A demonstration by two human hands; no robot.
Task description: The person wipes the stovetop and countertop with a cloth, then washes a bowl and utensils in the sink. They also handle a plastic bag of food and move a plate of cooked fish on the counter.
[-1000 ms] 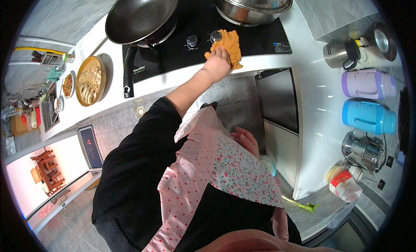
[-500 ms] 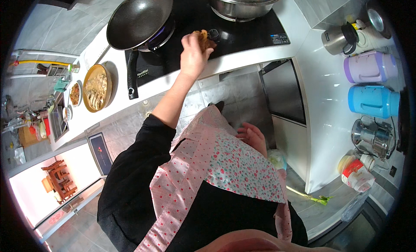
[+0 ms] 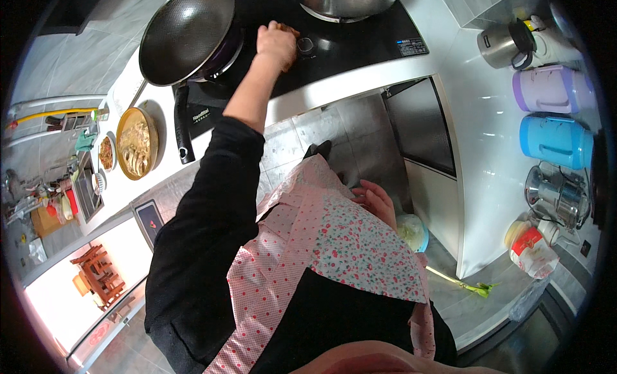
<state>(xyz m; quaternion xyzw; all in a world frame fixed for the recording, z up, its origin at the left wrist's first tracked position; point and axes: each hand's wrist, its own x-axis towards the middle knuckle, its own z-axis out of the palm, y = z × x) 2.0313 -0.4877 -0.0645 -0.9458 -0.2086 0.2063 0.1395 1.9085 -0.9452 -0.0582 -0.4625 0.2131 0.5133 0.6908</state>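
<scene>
My left hand [image 3: 277, 45] reaches far over the black cooktop [image 3: 340, 49], closed round a crumpled brown rag [image 3: 294, 34]. Most of the rag is hidden behind the fingers, and it is pressed on the glass beside a round control mark. A black honeycomb-patterned wok [image 3: 189, 36] stands left of this hand, its handle jutting over the front edge. A steel pot [image 3: 350, 2] with a lid sits behind and to the right. My right hand [image 3: 376, 203] hangs low by the floral apron [image 3: 360, 245], open and holding nothing, fingers loosely bent.
On the left counter are a yellow-rimmed dish of food [image 3: 136, 144] and a smaller plate of food [image 3: 107, 153]. Along the right counter stand a steel kettle [image 3: 504, 46], a purple jug [image 3: 546, 90] and a blue jug [image 3: 556, 142]. A green-leafed stalk [image 3: 475, 288] lies lower right.
My left hand has moved left and farther back across the cooktop with the rag, the arm stretching out more. The view has shifted slightly. My right hand stays by the apron.
</scene>
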